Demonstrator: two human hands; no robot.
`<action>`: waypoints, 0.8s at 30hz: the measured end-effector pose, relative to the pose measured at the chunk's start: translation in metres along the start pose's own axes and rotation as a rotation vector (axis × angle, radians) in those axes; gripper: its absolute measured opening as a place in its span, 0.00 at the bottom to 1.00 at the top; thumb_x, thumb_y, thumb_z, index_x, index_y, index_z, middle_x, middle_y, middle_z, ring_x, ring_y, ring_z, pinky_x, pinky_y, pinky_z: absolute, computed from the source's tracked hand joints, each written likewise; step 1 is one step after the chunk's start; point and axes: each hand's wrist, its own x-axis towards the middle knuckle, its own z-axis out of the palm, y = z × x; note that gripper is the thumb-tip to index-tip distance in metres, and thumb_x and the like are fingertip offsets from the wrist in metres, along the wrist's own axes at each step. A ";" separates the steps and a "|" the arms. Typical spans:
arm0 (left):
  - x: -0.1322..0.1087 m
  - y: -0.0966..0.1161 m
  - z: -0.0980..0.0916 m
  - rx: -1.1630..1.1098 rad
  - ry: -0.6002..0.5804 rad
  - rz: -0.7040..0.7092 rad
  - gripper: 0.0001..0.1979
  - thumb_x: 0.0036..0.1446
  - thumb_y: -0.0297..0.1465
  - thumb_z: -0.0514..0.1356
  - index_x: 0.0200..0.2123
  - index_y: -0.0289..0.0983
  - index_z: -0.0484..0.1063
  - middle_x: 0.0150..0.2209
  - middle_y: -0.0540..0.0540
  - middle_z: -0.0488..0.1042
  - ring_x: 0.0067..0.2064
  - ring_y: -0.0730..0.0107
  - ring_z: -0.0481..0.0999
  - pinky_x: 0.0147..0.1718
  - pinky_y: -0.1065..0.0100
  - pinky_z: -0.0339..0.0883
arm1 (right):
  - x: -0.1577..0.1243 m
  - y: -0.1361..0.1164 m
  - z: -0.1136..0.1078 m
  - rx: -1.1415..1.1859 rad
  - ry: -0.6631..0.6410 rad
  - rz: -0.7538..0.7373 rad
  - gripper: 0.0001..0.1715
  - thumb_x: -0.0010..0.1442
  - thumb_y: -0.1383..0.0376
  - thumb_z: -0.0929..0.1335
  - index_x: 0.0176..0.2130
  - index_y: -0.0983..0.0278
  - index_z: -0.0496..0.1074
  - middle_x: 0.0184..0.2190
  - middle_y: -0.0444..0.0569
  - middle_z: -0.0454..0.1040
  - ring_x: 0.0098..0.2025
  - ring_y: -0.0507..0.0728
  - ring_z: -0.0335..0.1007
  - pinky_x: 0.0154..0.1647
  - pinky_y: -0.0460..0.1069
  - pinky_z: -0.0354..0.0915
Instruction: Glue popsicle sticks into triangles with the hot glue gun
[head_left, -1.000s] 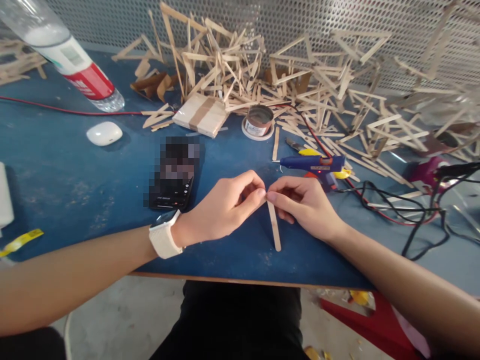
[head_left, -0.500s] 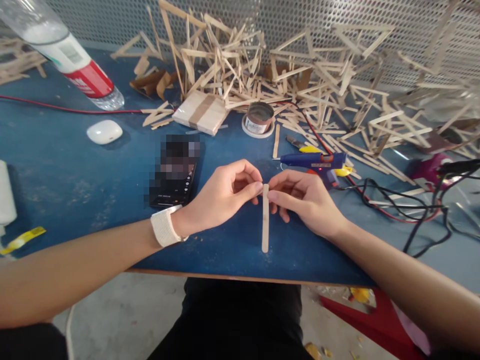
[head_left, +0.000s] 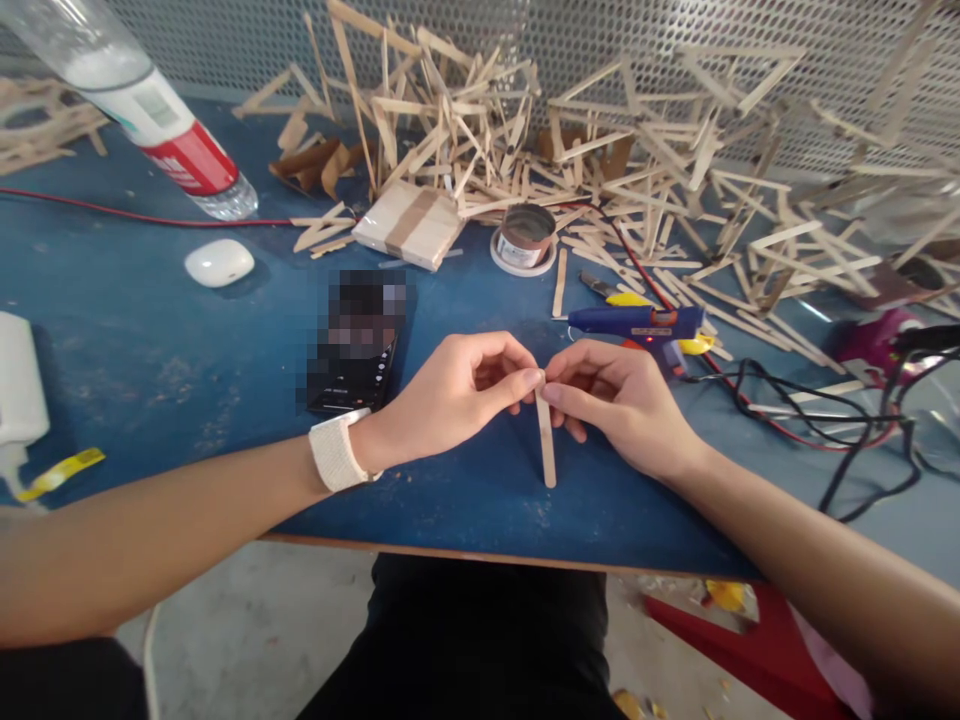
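A wooden popsicle stick (head_left: 547, 440) is pinched at its far end between my two hands, its free end pointing toward me above the blue table. My left hand (head_left: 472, 390) holds it from the left, thumb and index finger closed at the tip. From the right, my right hand (head_left: 619, 395) grips the same end with thumb and fingers closed. Whether a second piece is between the fingertips is hidden. Just beyond the right hand lies a blue glue gun (head_left: 641, 322) with a small red light. A phone (head_left: 356, 345) lies left of the left hand.
A tangled heap of joined popsicle sticks (head_left: 465, 130) stands along the perforated metal panel. Nearer are a wrapped stick bundle (head_left: 409, 225), a small round tin (head_left: 525, 237), a white mouse (head_left: 220, 262) and a water bottle (head_left: 187, 155). Black cables (head_left: 832, 420) lie at right.
The stick has tilted, its near end swinging slightly right and away from the table's front edge. My fingertips have drawn closer together around its far end. The view has shifted slightly.
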 end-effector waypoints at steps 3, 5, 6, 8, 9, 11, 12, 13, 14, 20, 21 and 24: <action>-0.001 0.001 0.000 0.019 0.010 0.005 0.09 0.68 0.34 0.71 0.40 0.34 0.79 0.33 0.50 0.81 0.34 0.76 0.79 0.35 0.75 0.72 | 0.000 -0.001 0.001 -0.013 0.000 0.001 0.25 0.52 0.52 0.86 0.36 0.65 0.79 0.27 0.45 0.80 0.21 0.49 0.70 0.18 0.44 0.68; -0.001 0.002 0.000 0.028 0.012 0.004 0.10 0.68 0.35 0.71 0.40 0.35 0.79 0.32 0.49 0.81 0.34 0.75 0.79 0.35 0.74 0.73 | 0.000 -0.001 0.001 -0.031 0.003 0.003 0.26 0.53 0.50 0.86 0.36 0.64 0.79 0.27 0.45 0.80 0.21 0.49 0.70 0.19 0.44 0.68; -0.001 0.002 0.000 0.029 0.013 0.005 0.10 0.68 0.35 0.71 0.39 0.35 0.79 0.32 0.49 0.81 0.34 0.75 0.79 0.35 0.74 0.73 | 0.000 -0.001 0.001 -0.038 0.003 0.002 0.26 0.53 0.50 0.85 0.36 0.64 0.79 0.27 0.45 0.80 0.22 0.49 0.70 0.19 0.44 0.69; -0.002 0.001 0.001 0.028 0.019 0.010 0.10 0.68 0.36 0.71 0.39 0.35 0.79 0.33 0.49 0.81 0.34 0.75 0.79 0.35 0.74 0.73 | -0.001 -0.001 0.001 -0.046 -0.001 -0.002 0.26 0.54 0.50 0.85 0.37 0.64 0.78 0.27 0.45 0.80 0.22 0.49 0.70 0.19 0.44 0.69; -0.003 0.001 0.001 0.026 0.028 0.016 0.10 0.68 0.36 0.71 0.39 0.35 0.78 0.33 0.49 0.81 0.34 0.75 0.79 0.35 0.73 0.73 | -0.001 0.000 0.002 -0.050 -0.008 -0.002 0.26 0.54 0.49 0.85 0.37 0.64 0.78 0.27 0.45 0.80 0.22 0.49 0.70 0.19 0.44 0.69; -0.003 0.001 0.002 0.023 0.046 0.026 0.11 0.70 0.38 0.69 0.39 0.35 0.78 0.33 0.48 0.80 0.33 0.75 0.78 0.34 0.73 0.73 | -0.002 0.000 0.003 -0.060 -0.028 0.007 0.26 0.54 0.49 0.84 0.36 0.63 0.77 0.28 0.45 0.80 0.22 0.49 0.70 0.18 0.44 0.68; -0.004 0.001 0.003 0.024 0.051 0.028 0.12 0.70 0.38 0.69 0.40 0.35 0.78 0.33 0.48 0.80 0.33 0.75 0.78 0.34 0.73 0.73 | -0.003 0.000 0.003 -0.069 -0.037 0.013 0.26 0.54 0.49 0.84 0.36 0.63 0.77 0.28 0.45 0.80 0.21 0.49 0.70 0.18 0.43 0.67; -0.004 0.001 0.003 0.026 0.054 0.030 0.12 0.70 0.38 0.68 0.40 0.35 0.78 0.33 0.48 0.80 0.32 0.75 0.78 0.34 0.73 0.73 | -0.003 0.000 0.004 -0.079 -0.043 0.018 0.25 0.54 0.49 0.84 0.35 0.63 0.77 0.28 0.46 0.80 0.22 0.49 0.70 0.18 0.43 0.67; -0.004 0.000 0.003 0.029 0.054 0.030 0.11 0.71 0.38 0.68 0.40 0.35 0.78 0.33 0.48 0.80 0.32 0.75 0.77 0.33 0.73 0.73 | -0.004 0.000 0.004 -0.089 -0.044 0.020 0.24 0.55 0.50 0.84 0.35 0.63 0.77 0.27 0.46 0.80 0.22 0.49 0.71 0.18 0.43 0.66; -0.004 -0.001 0.003 0.033 0.034 0.010 0.08 0.67 0.34 0.70 0.40 0.34 0.79 0.34 0.48 0.81 0.34 0.74 0.77 0.34 0.74 0.72 | -0.004 0.001 0.005 -0.087 -0.034 0.018 0.20 0.55 0.55 0.85 0.33 0.64 0.79 0.24 0.44 0.78 0.21 0.49 0.71 0.17 0.42 0.64; -0.004 0.000 0.003 0.031 0.029 0.006 0.08 0.66 0.34 0.71 0.39 0.34 0.80 0.34 0.48 0.81 0.34 0.74 0.78 0.34 0.74 0.72 | -0.004 0.001 0.005 -0.082 -0.034 0.020 0.20 0.54 0.55 0.85 0.33 0.64 0.79 0.24 0.44 0.78 0.21 0.49 0.70 0.17 0.42 0.64; -0.004 0.001 0.003 0.021 0.026 -0.011 0.08 0.65 0.32 0.72 0.38 0.34 0.80 0.33 0.48 0.81 0.33 0.74 0.78 0.33 0.74 0.72 | -0.004 0.000 0.005 -0.076 -0.037 0.030 0.22 0.52 0.54 0.86 0.33 0.64 0.79 0.23 0.44 0.78 0.20 0.49 0.69 0.16 0.43 0.65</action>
